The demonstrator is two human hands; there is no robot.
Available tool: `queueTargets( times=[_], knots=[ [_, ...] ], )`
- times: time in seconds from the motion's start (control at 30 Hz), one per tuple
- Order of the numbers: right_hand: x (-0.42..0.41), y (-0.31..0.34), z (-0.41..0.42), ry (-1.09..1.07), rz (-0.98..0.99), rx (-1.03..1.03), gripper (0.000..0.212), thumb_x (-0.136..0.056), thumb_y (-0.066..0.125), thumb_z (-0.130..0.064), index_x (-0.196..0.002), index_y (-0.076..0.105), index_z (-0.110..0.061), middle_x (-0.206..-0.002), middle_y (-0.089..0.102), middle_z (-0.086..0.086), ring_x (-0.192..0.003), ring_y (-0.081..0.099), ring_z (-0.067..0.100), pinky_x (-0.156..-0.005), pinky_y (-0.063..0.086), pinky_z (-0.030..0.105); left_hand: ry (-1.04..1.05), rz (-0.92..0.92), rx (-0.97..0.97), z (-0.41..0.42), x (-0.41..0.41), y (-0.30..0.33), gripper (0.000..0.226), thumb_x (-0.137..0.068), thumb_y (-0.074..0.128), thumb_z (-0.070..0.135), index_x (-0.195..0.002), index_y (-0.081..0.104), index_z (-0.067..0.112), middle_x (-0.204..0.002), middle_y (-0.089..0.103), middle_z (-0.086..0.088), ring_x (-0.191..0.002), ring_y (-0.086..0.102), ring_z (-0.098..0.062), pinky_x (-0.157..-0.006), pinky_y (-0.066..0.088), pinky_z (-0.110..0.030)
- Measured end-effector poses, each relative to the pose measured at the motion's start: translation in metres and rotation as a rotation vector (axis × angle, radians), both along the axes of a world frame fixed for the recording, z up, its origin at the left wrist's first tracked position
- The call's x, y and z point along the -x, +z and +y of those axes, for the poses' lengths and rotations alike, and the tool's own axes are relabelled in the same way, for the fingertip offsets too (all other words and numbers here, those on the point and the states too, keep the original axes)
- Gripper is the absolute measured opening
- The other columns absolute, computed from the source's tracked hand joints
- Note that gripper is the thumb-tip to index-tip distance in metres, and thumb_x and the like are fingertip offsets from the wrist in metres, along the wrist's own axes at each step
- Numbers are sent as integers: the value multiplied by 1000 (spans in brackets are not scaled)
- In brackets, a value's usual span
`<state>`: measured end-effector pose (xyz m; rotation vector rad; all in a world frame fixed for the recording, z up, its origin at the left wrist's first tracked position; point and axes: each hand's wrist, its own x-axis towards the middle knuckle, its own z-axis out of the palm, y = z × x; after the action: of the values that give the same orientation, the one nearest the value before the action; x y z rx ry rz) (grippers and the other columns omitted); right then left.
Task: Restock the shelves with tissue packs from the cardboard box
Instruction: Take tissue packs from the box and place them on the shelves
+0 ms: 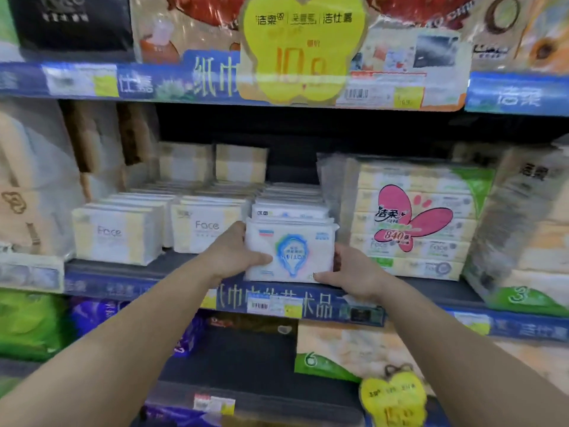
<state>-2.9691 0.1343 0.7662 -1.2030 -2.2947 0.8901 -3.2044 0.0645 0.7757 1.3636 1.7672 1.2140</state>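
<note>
Now Fronting a Tissue Pack on the Middle Shelf

Broadly, we face the middle shelf (129, 271), its front edge lined with blue label strips. To the right sits a big bundle with a pink butterfly sticker (409, 223); to the left, 2 rows of Face packs (117, 235). Between them we hold the tissue pack (291, 251) upright at the head of its own row, likely to square it forward. Our left hand (237, 254) and right hand (354, 272) clasp its sides, fingers curled around the edges. No cardboard box shows.

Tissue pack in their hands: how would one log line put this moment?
step: shelving | left hand: holds pack | right hand: holds pack | pack: at shelf front, beside Face packs
</note>
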Motion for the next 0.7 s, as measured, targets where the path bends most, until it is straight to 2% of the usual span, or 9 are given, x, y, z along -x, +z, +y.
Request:
queueTargets(
  times=[0.1, 0.23, 0.33, 0.4, 0.47, 0.53, 0.57, 0.63, 0.7],
  knots=[
    [0, 5, -10, -23, 48, 23, 41, -83, 74, -18, -117, 53, -24, -107, 63, -11, -89, 59, -2, -69, 43, 7, -6, 345, -138, -6, -9, 24, 97, -69, 85, 25, -147, 28, 21, -139, 48, -1, -126, 47, -17, -103, 37, -26],
    [1, 16, -18, -60, 153, -4, 40, -79, 74, -11, -113, 56, -21, -107, 68, -2, -92, 64, 11, -79, 52, 22, -25, 913, -268, -10, -36, 56, 105, -70, 79, 44, -152, 14, 33, -156, 22, 2, -143, 18, -20, -116, 15, -33],
    [1, 34, -25, -86, 220, -151, 27, -78, 71, -9, -96, 58, -24, -88, 65, -9, -75, 59, 3, -64, 44, 9, -80, 1157, -327, -4, -55, 75, 104, -73, 76, 42, -152, 9, 35, -161, 8, 1, -147, 6, -21, -118, 4, -42],
    [2, 48, -28, -97, 276, -250, 26, -77, 70, -6, -88, 57, -27, -79, 59, -13, -66, 53, 2, -53, 37, 8, -81, 1415, -459, 0, -63, 84, 90, -79, 70, 33, -151, 17, 35, -159, 15, 2, -147, 7, -23, -117, -4, -48],
    [5, 57, -28, -98, 370, -285, 30, -77, 70, -5, -94, 59, -26, -79, 58, -11, -66, 52, 7, -53, 38, 9, -82, 1579, -545, 4, -67, 90, 67, -81, 64, 25, -141, 38, 34, -141, 46, 4, -140, 28, -22, -115, -9, -51],
    [9, 59, -29, -96, 510, -251, 40, -77, 72, -2, -105, 57, -28, -86, 59, -8, -69, 53, 7, -62, 44, 9, -74, 1542, -420, 6, -65, 90, 47, -82, 62, 25, -127, 52, 32, -114, 61, 6, -121, 48, -20, -117, -4, -50],
    [11, 56, -27, -93, 592, -209, 48, -77, 74, -2, -111, 54, -28, -91, 59, -7, -74, 55, 6, -69, 48, 12, -81, 1462, -338, 7, -61, 87, 41, -82, 64, 29, -122, 55, 30, -112, 61, 6, -117, 50, -21, -117, 5, -47],
    [14, 48, -26, -85, 686, -109, 62, -76, 78, -5, -124, 47, -27, -99, 61, -4, -87, 59, 9, -81, 52, 22, -124, 1187, -240, 5, -49, 79, 36, -82, 69, 32, -116, 59, 25, -112, 62, 3, -113, 54, -22, -102, 32, -36],
    [16, 31, -23, -100, 583, -40, 71, -76, 81, -14, -134, 42, -25, -109, 61, 1, -99, 59, 15, -90, 51, 29, -134, 817, -204, -1, -34, 69, 33, -82, 72, 28, -112, 60, 22, -108, 63, 1, -102, 59, -21, -82, 46, -32]
  ],
)
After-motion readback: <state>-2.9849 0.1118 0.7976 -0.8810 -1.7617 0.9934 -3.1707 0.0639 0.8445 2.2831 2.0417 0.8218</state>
